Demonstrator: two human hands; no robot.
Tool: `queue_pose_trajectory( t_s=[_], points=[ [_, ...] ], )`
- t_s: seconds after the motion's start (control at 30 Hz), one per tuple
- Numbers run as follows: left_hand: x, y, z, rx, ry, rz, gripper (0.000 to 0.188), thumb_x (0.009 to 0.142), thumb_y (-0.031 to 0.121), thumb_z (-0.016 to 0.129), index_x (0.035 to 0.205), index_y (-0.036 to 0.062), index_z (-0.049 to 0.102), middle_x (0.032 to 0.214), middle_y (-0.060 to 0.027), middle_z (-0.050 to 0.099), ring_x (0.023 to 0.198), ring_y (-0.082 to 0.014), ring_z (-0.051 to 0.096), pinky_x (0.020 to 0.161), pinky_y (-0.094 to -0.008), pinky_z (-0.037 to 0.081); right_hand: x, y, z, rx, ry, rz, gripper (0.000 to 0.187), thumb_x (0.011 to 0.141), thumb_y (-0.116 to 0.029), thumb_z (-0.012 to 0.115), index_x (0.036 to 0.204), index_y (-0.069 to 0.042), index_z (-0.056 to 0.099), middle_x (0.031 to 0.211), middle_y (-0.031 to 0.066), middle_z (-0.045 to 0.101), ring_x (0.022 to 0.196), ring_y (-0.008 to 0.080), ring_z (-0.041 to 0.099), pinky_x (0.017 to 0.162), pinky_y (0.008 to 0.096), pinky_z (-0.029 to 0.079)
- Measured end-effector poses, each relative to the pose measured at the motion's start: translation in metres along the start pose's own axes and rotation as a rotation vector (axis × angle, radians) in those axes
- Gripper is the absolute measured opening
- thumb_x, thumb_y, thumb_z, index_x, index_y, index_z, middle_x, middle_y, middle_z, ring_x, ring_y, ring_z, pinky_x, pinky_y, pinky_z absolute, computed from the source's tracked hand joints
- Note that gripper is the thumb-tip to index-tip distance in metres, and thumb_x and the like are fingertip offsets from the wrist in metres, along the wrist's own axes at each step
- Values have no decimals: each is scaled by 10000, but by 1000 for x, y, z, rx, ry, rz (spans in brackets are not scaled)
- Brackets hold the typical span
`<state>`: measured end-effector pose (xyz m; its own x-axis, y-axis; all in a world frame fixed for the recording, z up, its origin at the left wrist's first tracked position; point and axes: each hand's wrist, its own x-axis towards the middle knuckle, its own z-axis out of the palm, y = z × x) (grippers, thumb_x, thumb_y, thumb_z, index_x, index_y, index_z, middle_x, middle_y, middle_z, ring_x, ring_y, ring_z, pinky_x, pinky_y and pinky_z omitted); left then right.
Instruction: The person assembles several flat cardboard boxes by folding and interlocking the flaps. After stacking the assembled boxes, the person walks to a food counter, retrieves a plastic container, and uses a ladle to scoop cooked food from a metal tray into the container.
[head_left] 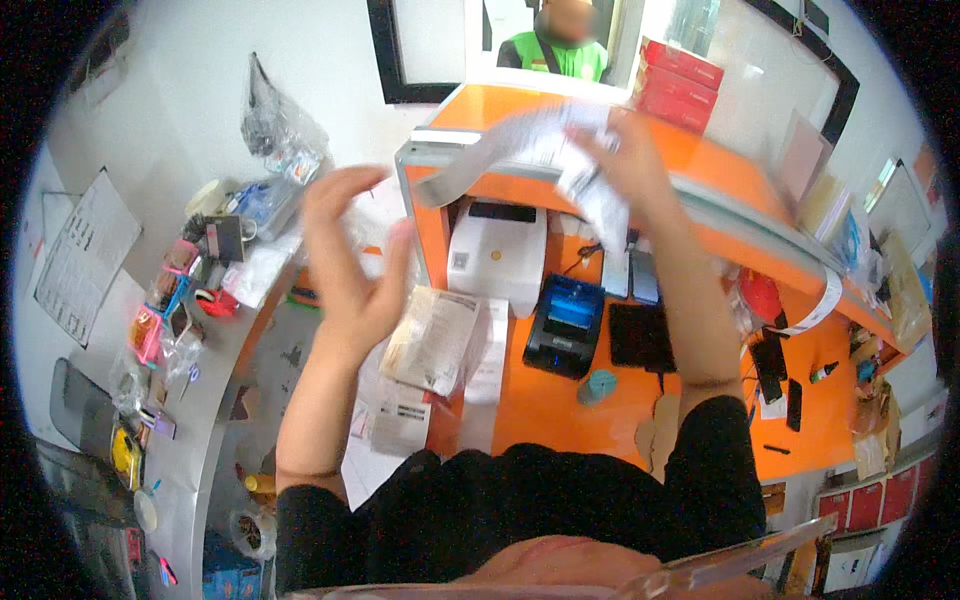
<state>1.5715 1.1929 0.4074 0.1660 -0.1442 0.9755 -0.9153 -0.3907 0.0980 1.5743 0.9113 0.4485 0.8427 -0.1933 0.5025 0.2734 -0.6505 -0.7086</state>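
My left hand [358, 275] is raised at the left of the counter with its fingers and thumb spread and nothing in it. Over the orange counter's upper shelf, my right hand [622, 160] pinches a long printed paper strip [505, 143]. The strip arches leftward in a curl, blurred by motion, and its other end hangs down below my fingers. Beneath it stand a white label printer [497, 258] and a small black receipt printer [565, 325] with a blue top. A wrapped packet [432, 340] lies below my left hand.
Several phones and a black tablet [640, 337] lie on the orange desk [540, 420]. Red boxes [682, 85] stand on the upper shelf. Behind the window is a person in a green jacket [552, 55]. A grey side table [180, 500] with baskets and small items runs along the left.
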Motion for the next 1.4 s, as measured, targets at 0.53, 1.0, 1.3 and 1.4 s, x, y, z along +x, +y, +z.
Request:
queue_pose_trajectory(
  t_s=[0.53,1.0,1.3,1.4],
  points=[
    [-121,-19,-45,-14,17,-505,68,799,15,574,843,6,522,899,-110,524,827,-206,493,760,-307,391,287,294,-21,-626,97,554,330,788,-297,625,984,-39,686,943,154,682,794,285,673,713,391,528],
    [-147,-21,-16,-98,3,-651,45,813,3,568,824,14,527,837,-92,528,785,-183,498,720,-285,395,291,329,-35,101,201,729,305,791,-267,595,1021,-88,686,987,138,681,851,305,672,750,420,533],
    [-152,-20,-17,-68,-52,-623,50,805,5,578,826,10,533,819,-99,545,767,-193,513,712,-292,405,287,323,-28,119,235,724,357,780,-267,603,1071,-61,628,1033,150,650,911,300,643,790,415,512],
    [-153,-17,-19,-62,-41,-635,53,804,5,579,828,8,532,822,-100,548,766,-194,515,715,-293,405,287,319,-26,104,241,715,386,776,-269,609,1091,-46,604,1050,156,637,933,296,630,805,411,503]
  ],
)
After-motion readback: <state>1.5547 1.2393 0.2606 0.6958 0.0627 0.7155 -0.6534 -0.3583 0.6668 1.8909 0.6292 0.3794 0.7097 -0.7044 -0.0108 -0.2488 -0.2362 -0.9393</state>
